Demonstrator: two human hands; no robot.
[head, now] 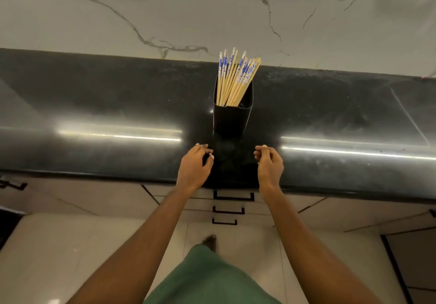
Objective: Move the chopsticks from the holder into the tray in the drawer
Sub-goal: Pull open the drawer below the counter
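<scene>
A black square holder (232, 119) stands upright on the dark countertop (94, 105) near the wall. Several pale wooden chopsticks (233, 79) with blue-and-white patterned tops stick out of it, leaning right. My left hand (194, 165) hovers over the counter's front part, left of the holder, fingers loosely curled and holding nothing. My right hand (269, 163) hovers to the right of it, fingers also loosely curled and empty. Below the counter edge are three shut drawers with black handles, the top handle (233, 196) nearest. No tray is visible.
A marble-patterned wall (212, 13) rises behind the counter. Cream cabinet fronts (106, 200) run under the counter on both sides. The tiled floor (106, 244) and my green garment (210, 277) fill the bottom of the view.
</scene>
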